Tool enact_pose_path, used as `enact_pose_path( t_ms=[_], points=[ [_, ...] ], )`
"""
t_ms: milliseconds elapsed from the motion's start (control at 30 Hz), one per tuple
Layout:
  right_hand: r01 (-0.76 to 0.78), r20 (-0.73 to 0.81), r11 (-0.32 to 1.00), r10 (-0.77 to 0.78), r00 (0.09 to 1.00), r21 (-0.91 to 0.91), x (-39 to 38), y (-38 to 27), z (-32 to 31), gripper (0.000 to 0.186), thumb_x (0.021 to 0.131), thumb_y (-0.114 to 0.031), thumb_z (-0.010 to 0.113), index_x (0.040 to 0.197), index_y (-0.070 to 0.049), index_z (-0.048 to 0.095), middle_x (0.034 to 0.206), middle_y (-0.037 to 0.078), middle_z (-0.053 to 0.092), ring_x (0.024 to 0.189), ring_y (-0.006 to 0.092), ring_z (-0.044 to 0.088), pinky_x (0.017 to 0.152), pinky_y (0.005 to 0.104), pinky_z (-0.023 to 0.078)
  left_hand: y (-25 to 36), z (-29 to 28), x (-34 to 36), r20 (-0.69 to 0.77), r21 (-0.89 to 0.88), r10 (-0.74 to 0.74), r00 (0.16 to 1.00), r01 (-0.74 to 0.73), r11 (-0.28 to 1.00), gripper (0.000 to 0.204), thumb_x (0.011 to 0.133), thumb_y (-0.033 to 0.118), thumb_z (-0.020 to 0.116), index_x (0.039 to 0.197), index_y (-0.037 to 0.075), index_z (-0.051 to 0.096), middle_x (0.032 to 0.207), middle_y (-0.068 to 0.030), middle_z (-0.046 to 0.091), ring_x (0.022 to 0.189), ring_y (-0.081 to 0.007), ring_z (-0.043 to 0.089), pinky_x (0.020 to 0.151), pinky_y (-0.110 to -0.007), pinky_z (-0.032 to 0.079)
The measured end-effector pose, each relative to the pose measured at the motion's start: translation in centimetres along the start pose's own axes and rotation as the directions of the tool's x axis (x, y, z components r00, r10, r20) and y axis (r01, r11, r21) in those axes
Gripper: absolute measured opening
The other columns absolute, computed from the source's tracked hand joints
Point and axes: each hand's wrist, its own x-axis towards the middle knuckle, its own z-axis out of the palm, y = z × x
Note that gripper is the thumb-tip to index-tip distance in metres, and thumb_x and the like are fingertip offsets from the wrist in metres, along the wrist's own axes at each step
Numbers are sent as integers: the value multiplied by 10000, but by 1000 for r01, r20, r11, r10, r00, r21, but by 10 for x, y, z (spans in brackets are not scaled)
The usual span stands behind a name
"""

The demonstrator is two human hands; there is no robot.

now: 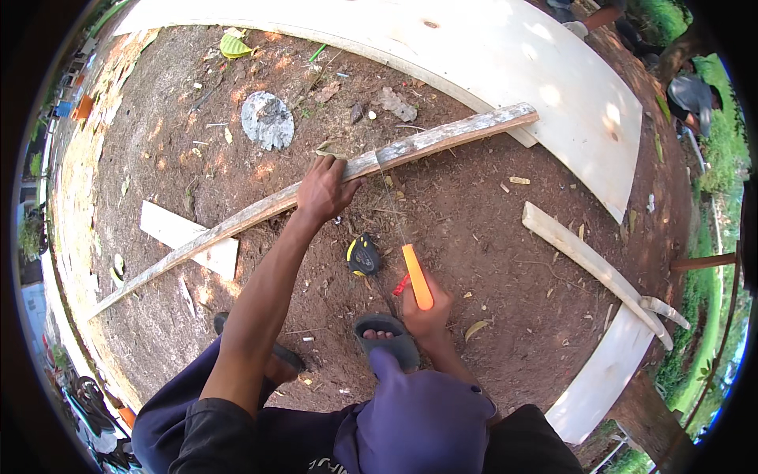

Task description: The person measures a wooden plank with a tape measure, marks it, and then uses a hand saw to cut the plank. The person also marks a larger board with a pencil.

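Note:
A long rough wooden beam (442, 136) lies diagonally across the dirt, its right end on a pale sheet of board. My left hand (322, 188) is closed on the beam left of centre. My right hand (426, 310) grips the orange handle of a saw (414, 276), with a small red part showing by my fingers. The saw's thin blade reaches up to the beam, just right of my left hand. A black-and-yellow tape measure (362, 254) lies on the dirt between my hands, above my sandalled foot (383, 344).
A large pale board (568, 87) fills the upper right. A small white plank (162, 221) lies under the beam's left part. Another timber (580, 253) and white board (592, 379) lie right. A grey patch (267, 120) marks the ground. Another person (687, 99) is at the right edge.

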Motion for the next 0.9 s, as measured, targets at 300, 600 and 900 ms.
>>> enact_pose_path(
  t_ms=[300, 600, 900],
  points=[
    [281, -194, 959, -268, 944, 41, 98, -1, 52, 416, 839, -30, 664, 1250, 38, 654, 996, 228, 731, 813, 357, 742, 713, 401, 577, 6, -9, 7, -12, -173, -105, 994, 101, 980, 579, 906, 543, 651, 1077, -10, 656, 1013, -204, 650, 1004, -361, 615, 880, -492, 490],
    [134, -115, 991, -135, 984, -16, 5, -5, -12, 374, 834, -22, 663, 1188, 99, 654, 979, 215, 729, 776, 299, 747, 675, 362, 578, 18, -27, 2, 183, -158, -189, 965, 219, 963, 791, 810, 725, 658, 1033, -33, 611, 1031, -223, 642, 1038, -361, 604, 925, -496, 475],
    [27, -120, 999, -31, 992, -33, -23, -3, -23, 295, 815, -21, 651, 1093, 71, 687, 777, 142, 667, 660, 240, 676, 625, 335, 523, 45, -24, -7, -8, -150, -132, 991, 130, 980, 553, 822, 384, 794, 1183, 40, 555, 1077, -151, 599, 972, -371, 640, 805, -465, 528]
  ],
)
